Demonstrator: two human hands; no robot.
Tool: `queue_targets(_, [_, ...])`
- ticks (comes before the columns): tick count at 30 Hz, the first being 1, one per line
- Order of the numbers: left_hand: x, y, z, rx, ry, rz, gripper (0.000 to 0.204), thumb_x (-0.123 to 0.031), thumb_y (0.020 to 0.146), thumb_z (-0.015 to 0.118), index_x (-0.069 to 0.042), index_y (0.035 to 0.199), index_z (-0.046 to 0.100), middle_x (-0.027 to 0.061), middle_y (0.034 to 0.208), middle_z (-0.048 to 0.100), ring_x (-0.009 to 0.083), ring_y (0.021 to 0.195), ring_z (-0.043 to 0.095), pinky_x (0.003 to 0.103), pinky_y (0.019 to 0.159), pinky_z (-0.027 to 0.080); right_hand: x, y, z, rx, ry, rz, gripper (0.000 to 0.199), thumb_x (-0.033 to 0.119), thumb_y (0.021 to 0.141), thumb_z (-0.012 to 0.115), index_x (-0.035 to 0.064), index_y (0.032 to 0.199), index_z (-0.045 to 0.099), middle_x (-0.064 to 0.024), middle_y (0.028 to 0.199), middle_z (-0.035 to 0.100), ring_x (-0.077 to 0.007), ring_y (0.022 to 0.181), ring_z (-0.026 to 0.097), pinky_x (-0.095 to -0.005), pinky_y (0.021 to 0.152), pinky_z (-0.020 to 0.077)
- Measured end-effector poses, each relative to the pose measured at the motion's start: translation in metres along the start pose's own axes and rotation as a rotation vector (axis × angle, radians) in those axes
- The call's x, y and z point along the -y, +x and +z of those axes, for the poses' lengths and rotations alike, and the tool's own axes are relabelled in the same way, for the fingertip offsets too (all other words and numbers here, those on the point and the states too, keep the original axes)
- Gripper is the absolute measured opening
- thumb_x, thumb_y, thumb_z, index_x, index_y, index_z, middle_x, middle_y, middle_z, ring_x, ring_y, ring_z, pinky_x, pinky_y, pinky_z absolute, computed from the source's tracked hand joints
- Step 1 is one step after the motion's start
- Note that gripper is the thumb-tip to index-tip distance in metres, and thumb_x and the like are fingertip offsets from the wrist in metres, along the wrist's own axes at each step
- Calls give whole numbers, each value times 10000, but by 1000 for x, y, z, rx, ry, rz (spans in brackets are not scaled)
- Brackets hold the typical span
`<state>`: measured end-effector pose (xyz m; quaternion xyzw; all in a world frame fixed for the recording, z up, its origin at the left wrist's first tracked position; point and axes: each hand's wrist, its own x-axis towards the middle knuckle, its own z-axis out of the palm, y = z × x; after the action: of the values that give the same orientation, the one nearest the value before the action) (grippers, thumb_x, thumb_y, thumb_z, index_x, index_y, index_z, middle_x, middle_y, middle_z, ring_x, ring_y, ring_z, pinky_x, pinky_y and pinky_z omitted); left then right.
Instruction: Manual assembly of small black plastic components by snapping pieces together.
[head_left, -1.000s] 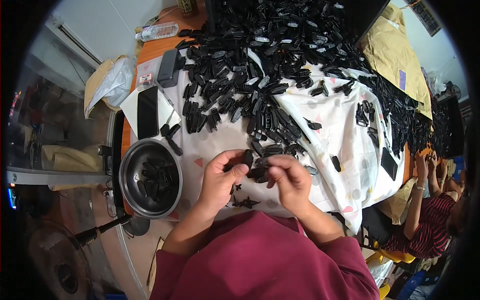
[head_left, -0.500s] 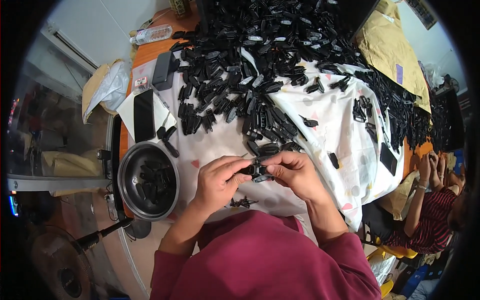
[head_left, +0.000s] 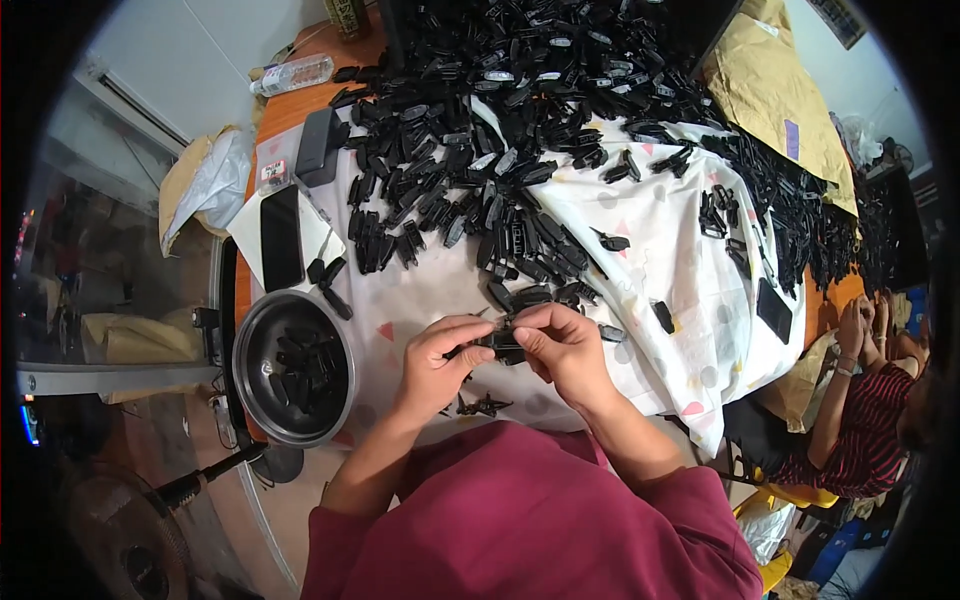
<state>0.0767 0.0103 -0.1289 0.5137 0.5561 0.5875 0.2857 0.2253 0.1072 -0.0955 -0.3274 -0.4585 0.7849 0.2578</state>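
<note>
Above the cloth near my body, my left hand [head_left: 442, 362] and my right hand [head_left: 566, 352] meet with thumbs and fingers pinched on a small black plastic part [head_left: 507, 346]. Both hands are closed on it, and the fingertips cover much of its shape. Just beyond them lie loose black plastic pieces [head_left: 532, 298], the near end of a large heap [head_left: 490, 170] of similar pieces. Another piece with a grey face [head_left: 612, 333] rests right of my right hand. Below my hands, several small dark bits [head_left: 483, 405] lie on the cloth.
A steel bowl [head_left: 246, 400] holding black pieces stands at left. Behind it are a black phone [head_left: 281, 238], a grey box [head_left: 316, 147] and a clear bottle [head_left: 296, 75]. Patterned cloth [head_left: 690, 215] covers the table. A brown paper sack [head_left: 770, 90] and another person's hands [head_left: 855, 325] are at right.
My right hand has shifted left and its fingers have moved on the part. The grey-faced piece right of it now shows. The whole view has drifted slightly.
</note>
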Motion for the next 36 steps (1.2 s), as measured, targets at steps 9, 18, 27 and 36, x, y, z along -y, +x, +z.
queue_targets(9, [-20, 10, -2, 45, 168, -47, 300, -26, 679, 701, -8, 966, 617, 98, 918, 615, 178, 804, 596, 266, 677, 469, 10, 2, -8, 91, 203, 125, 106, 44, 805, 600, -19, 888, 580, -69, 727, 582, -122, 543, 548, -219, 414, 464])
queue_targets(18, [-41, 18, -13, 139, 577, 343, 367, -35, 650, 696, 10, 999, 592, 110, 868, 583, 233, 729, 583, 299, 644, 473, 15, -7, -10, 114, -52, 80, 82, 43, 793, 620, -17, 772, 569, -47, 663, 545, -95, 518, 526, -195, 384, 424])
queue_targets(27, [-21, -5, 28, -140, -59, -144, 345, -93, 788, 643, 27, 1099, 554, 58, 960, 607, 93, 692, 512, 221, 651, 432, -9, -14, 2, 27, -168, -165, 302, 34, 795, 615, -17, 1047, 457, -83, 954, 532, -138, 754, 587, -218, 519, 503])
queue_targets(36, [10, -16, 11, -230, -997, -637, 274, -262, 877, 520, -18, 993, 568, 45, 833, 598, 67, 565, 467, 186, 514, 378, -17, 0, -4, 230, -591, -94, 139, 109, 813, 617, -21, 854, 593, -53, 741, 600, -102, 693, 579, -249, 571, 459])
